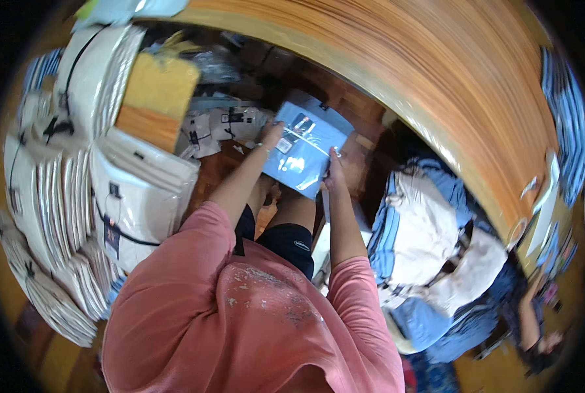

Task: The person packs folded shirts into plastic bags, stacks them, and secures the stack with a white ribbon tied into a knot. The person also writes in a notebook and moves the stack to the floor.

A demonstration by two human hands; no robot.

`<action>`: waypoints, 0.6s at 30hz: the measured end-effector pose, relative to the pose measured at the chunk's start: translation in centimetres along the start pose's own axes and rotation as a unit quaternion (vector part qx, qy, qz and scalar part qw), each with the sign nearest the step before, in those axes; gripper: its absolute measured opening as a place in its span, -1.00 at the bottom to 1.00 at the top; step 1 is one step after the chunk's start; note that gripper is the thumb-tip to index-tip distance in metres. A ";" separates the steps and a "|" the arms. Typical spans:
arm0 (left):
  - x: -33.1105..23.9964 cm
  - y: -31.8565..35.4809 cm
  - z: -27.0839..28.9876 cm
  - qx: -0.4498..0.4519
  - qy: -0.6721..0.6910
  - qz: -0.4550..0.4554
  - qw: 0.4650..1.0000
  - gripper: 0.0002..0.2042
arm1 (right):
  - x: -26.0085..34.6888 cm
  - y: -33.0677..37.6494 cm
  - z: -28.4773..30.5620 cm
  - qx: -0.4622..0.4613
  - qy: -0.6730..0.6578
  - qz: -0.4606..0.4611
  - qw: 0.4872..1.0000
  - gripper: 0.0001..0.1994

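A bundle of folded light blue shirts (pixel 299 171) in clear plastic, tied across with a white cord, is held up in front of my legs. My left hand (pixel 272 135) grips its left edge near the dark label and tag. Closed on the opposite edge is my right hand (pixel 334 171), close to where the cord wraps round the side. The bundle is slightly tilted, and its underside is hidden.
Tall stacks of white bagged shirts (pixel 145 190) tied with black bands rise at the left. A wooden table (pixel 436 72) spans the upper right. Loose white and blue garments (pixel 423 229) are heaped at the right. Another person (pixel 535 321) is at the lower right.
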State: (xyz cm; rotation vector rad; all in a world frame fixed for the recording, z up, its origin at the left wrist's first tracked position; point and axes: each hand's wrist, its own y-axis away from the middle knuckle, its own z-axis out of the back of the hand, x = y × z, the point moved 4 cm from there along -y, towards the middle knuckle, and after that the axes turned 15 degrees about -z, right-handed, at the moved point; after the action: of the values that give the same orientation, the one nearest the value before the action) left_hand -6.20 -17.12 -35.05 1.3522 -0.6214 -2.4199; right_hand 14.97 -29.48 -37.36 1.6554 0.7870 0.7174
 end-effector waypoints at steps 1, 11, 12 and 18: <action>-1.6 0.2 0.0 0.031 -0.041 0.005 0.999 -0.60 | -0.7 -0.6 1.0 -0.022 -0.003 0.015 1.000 -0.33; -3.7 2.0 -12.6 0.192 0.061 -0.037 0.979 -0.66 | -1.5 -3.0 12.2 -0.193 -0.068 0.158 0.966 -0.32; -3.6 1.1 -14.2 0.206 0.067 -0.016 0.976 -0.67 | -1.4 -4.9 13.6 -0.220 -0.058 0.152 0.962 -0.29; -1.7 -4.7 -22.5 0.313 0.123 0.041 0.941 -0.68 | 2.4 -7.7 18.3 -0.149 -0.119 0.193 0.963 -0.25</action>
State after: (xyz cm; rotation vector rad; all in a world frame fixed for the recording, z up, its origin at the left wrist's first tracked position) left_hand 13.73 -17.27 -46.62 1.7740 -1.4201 -2.0068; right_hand 29.92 -36.77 -48.43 1.5927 0.1721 0.8406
